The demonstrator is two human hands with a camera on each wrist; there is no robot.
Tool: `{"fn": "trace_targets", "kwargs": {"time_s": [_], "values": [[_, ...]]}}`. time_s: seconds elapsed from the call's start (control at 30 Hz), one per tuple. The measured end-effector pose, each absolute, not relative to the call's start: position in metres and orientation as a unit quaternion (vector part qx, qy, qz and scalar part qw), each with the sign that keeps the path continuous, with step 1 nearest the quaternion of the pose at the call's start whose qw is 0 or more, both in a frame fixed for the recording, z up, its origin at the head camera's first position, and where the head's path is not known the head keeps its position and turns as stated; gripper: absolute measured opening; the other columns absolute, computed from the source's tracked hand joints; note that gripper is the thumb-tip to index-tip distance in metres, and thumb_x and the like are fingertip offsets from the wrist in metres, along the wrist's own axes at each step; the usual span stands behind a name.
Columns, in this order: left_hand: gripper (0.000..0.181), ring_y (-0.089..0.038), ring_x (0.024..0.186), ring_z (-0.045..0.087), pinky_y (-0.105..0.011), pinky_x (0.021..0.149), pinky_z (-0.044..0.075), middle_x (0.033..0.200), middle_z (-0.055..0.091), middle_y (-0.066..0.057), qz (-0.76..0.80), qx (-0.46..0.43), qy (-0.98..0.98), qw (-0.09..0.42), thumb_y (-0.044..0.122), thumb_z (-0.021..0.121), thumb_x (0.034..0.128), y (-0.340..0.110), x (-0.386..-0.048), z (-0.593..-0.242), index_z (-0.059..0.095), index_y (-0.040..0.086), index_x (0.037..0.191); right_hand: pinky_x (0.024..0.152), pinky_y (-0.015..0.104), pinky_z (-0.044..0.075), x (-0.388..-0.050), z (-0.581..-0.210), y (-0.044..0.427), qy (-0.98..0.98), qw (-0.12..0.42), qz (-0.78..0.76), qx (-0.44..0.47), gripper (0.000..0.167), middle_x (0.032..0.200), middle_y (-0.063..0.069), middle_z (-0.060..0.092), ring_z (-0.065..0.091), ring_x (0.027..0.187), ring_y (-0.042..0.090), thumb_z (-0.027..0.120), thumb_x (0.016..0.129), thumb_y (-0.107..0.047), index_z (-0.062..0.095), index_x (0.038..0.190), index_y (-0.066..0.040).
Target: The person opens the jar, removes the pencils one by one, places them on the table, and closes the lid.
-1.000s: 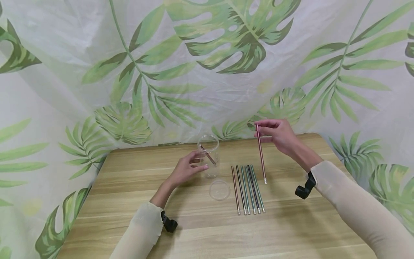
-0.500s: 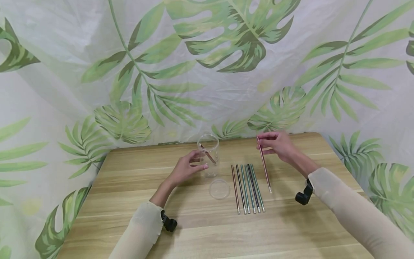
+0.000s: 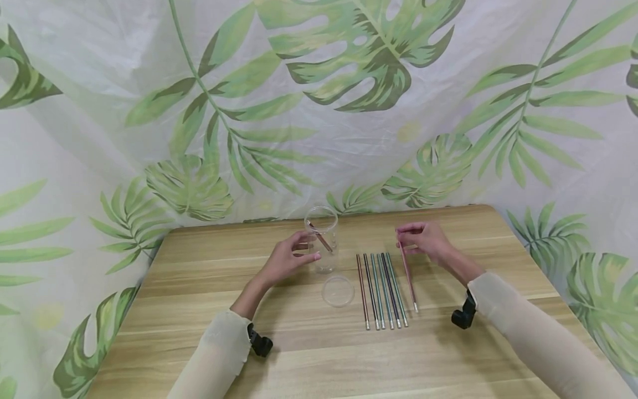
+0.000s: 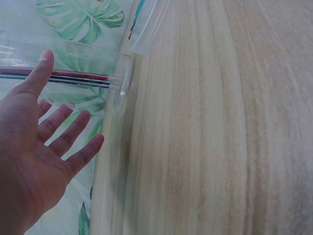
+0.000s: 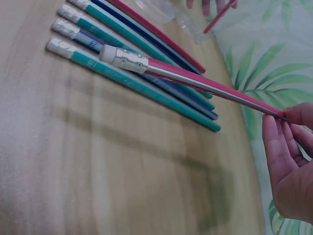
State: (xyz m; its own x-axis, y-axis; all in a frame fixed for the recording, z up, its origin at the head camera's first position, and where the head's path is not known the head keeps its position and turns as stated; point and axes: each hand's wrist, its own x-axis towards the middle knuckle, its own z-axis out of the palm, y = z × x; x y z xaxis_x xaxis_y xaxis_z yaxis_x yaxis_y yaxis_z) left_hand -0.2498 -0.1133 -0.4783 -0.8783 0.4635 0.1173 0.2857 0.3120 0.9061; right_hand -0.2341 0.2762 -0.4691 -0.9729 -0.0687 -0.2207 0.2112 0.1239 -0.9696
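Note:
In the head view my left hand [image 3: 289, 259] loosely holds a clear plastic jar [image 3: 326, 263], thumb in front and fingers at its far side. Pencils [image 4: 83, 77], one red and one dark, lean inside it, as the left wrist view shows. My right hand [image 3: 426, 241] pinches a red pencil [image 5: 195, 84] by its unsharpened end, between thumb and fingertips. Its white eraser end points down toward the table, right of a row of pencils [image 3: 381, 291] in red, dark blue and green. Whether that eraser touches the wood is unclear.
A round clear lid [image 3: 338, 292] lies in front of the jar, left of the row. The wooden table [image 3: 199, 288] ends at the back against a leaf-patterned cloth [image 3: 259, 111]. Black wrist cameras [image 3: 463, 311] sit on both sleeves.
My right hand has come down toward the table with the red pencil, whose eraser end moved slightly right and nearer me. My left hand and the jar stay in place.

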Motion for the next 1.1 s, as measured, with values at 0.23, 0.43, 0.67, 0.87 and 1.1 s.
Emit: {"fn": "trace_targets", "kwargs": {"time_s": [0.23,0.43,0.67,0.87,1.1], "values": [[0.062,-0.049,0.130,0.062,-0.062,0.108,0.052,0.144,0.060,-0.030,0.526,0.228,0.816,0.071,0.009,0.081,0.0948,-0.114,-0.264,-0.502,0.053,0.000,0.149,0.085,0.037,0.066,-0.230,-0.484,0.276,0.755,0.111,-0.644,0.056,0.045,0.124,0.032,0.070,0.078,0.092,0.022,0.071,0.099,0.000,0.056,0.138,0.016],[0.063,-0.049,0.130,0.062,-0.063,0.109,0.052,0.145,0.060,-0.031,0.532,0.228,0.813,0.073,0.009,0.081,0.0943,-0.114,-0.262,-0.498,0.053,0.000,0.150,0.081,0.036,0.067,-0.227,-0.493,0.273,0.752,0.119,-0.646,0.058,0.041,0.120,0.033,0.071,0.078,0.095,0.028,0.069,0.100,0.003,0.057,0.136,0.017],[0.062,-0.050,0.128,0.063,-0.061,0.107,0.054,0.142,0.061,-0.032,0.537,0.241,0.805,0.073,0.008,0.081,0.0944,-0.114,-0.250,-0.479,0.053,-0.003,0.149,0.075,0.033,0.067,-0.228,-0.503,0.271,0.755,0.116,-0.642,0.067,0.039,0.110,0.027,0.075,0.078,0.086,0.022,0.071,0.098,0.004,0.059,0.133,0.018],[0.063,-0.053,0.129,0.061,-0.063,0.107,0.053,0.143,0.060,-0.033,0.538,0.240,0.804,0.079,0.008,0.081,0.0946,-0.115,-0.249,-0.478,0.053,-0.003,0.150,0.074,0.033,0.067,-0.230,-0.508,0.269,0.764,0.109,-0.631,0.077,0.037,0.102,0.018,0.078,0.076,0.083,0.017,0.073,0.097,0.003,0.063,0.130,0.017],[0.063,-0.053,0.128,0.061,-0.062,0.106,0.054,0.143,0.061,-0.032,0.535,0.245,0.805,0.080,0.008,0.081,0.0946,-0.116,-0.248,-0.475,0.053,-0.002,0.150,0.073,0.033,0.067,-0.228,-0.509,0.265,0.786,0.096,-0.605,0.084,0.033,0.099,0.015,0.079,0.076,0.079,0.016,0.074,0.096,0.002,0.066,0.126,0.015]]}}
